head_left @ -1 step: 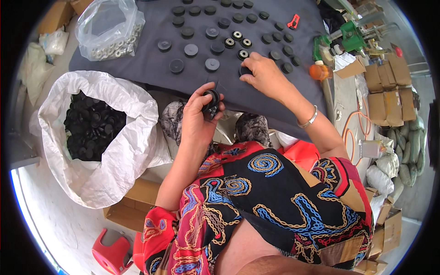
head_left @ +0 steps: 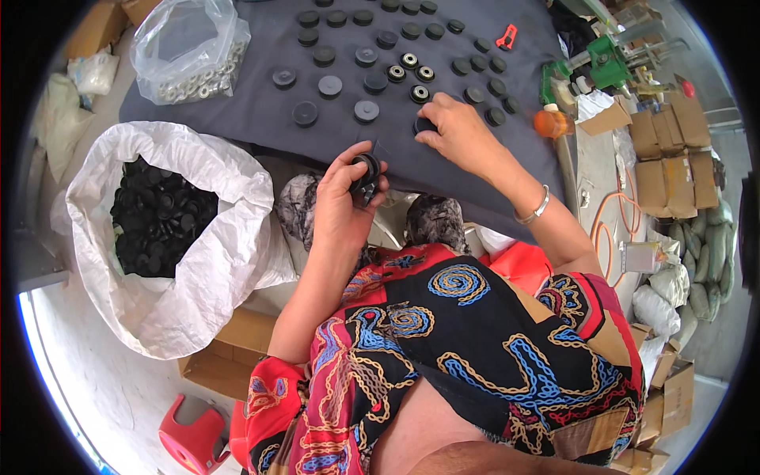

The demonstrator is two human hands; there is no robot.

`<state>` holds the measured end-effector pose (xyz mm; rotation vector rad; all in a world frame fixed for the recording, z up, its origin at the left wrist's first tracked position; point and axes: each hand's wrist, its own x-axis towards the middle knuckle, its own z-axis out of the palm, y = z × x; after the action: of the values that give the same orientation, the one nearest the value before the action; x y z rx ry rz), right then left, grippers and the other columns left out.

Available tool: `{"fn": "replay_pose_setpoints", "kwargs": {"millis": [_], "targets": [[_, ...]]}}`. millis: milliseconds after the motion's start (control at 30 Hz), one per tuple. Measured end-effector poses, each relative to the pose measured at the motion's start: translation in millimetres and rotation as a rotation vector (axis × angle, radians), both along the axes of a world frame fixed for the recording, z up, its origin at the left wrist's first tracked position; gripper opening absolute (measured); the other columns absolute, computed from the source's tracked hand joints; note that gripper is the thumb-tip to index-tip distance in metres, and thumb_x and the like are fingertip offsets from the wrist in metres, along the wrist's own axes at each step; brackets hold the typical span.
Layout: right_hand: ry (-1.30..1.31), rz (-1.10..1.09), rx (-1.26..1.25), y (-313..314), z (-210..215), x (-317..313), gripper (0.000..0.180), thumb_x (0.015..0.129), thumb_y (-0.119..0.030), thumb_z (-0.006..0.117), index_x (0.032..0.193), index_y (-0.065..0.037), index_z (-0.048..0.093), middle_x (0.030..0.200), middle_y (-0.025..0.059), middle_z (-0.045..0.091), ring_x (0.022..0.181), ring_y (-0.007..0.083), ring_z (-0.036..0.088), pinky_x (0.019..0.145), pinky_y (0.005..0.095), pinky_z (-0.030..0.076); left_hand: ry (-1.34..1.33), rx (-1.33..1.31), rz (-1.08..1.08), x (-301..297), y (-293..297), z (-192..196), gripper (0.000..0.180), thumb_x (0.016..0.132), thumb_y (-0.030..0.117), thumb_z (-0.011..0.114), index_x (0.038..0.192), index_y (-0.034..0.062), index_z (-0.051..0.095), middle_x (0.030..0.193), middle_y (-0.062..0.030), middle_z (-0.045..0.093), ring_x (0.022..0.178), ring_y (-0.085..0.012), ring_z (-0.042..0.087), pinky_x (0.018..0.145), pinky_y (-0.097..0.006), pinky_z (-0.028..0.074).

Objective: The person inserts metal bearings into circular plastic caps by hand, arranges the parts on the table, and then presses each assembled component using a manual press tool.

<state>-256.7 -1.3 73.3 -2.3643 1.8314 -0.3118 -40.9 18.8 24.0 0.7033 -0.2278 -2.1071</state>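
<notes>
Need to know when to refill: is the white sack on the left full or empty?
Partly full: the open white sack shows a heap of black round parts below its rim.

Grey-clothed table (head_left: 253, 119); black round parts (head_left: 330, 85)

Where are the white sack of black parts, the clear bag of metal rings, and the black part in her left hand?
white sack (head_left: 214, 261), head view, bare front wall.
clear bag (head_left: 186, 36), head view, upper plastic.
black part (head_left: 366, 176), head view, its rim, gripped by left hand (head_left: 342, 207).
</notes>
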Motion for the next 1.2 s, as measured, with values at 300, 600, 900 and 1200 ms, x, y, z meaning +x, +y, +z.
{"fn": "replay_pose_setpoints", "kwargs": {"millis": [300,600,900,1200], "targets": [[-0.31,0.315,-0.008,36.8,25.9,36.7,0.045,0.076,-0.024,0.07,0.116,-0.006,0.059,0.104,0.0119,0.057,0.095,0.0309,0.057,0.08,0.0393,0.048,-0.001,-0.036,-0.069,-10.3,8.0,4.7,0.029,0.083,0.007,0.054,0.113,0.0055,0.056,0.09,-0.0121,0.063,0.064,-0.0176,0.059,0.047,-0.025,0.041],[-0.627,0.224,0.053,37.7,4.4,35.1,0.041,0.077,-0.012,0.069,0.117,-0.009,0.061,0.109,0.0097,0.058,0.086,0.0222,0.057,0.08,0.0347,0.048,0.205,-0.03,-0.069,-18.3,8.4,-4.8,0.032,0.084,0.012,0.052,0.115,0.0071,0.049,0.094,-0.0124,0.061,0.059,-0.015,0.057,0.044,-0.019,0.038],[-0.698,0.148,-0.041,23.7,15.2,31.7,0.035,0.074,-0.014,0.075,0.104,-0.004,0.058,0.098,0.0073,0.061,0.088,0.0167,0.061,0.079,0.0308,0.05,0.181,0.018,-0.015,-22.2,-0.1,-7.1,0.025,0.084,0.012,0.053,0.109,0.0071,0.051,0.096,-0.013,0.062,0.065,-0.0185,0.057,0.049,-0.026,0.039],[-0.116,-0.019,-0.004,-44.1,21.3,-24.4,0.034,0.074,-0.014,0.07,0.104,0.0,0.063,0.092,0.0163,0.06,0.085,0.033,0.06,0.076,0.0404,0.048,0.093,-0.05,-0.045,-21.0,-2.3,-12.9,0.022,0.085,0.01,0.055,0.106,0.0046,0.053,0.088,-0.014,0.061,0.064,-0.0221,0.056,0.046,-0.027,0.037]]}}
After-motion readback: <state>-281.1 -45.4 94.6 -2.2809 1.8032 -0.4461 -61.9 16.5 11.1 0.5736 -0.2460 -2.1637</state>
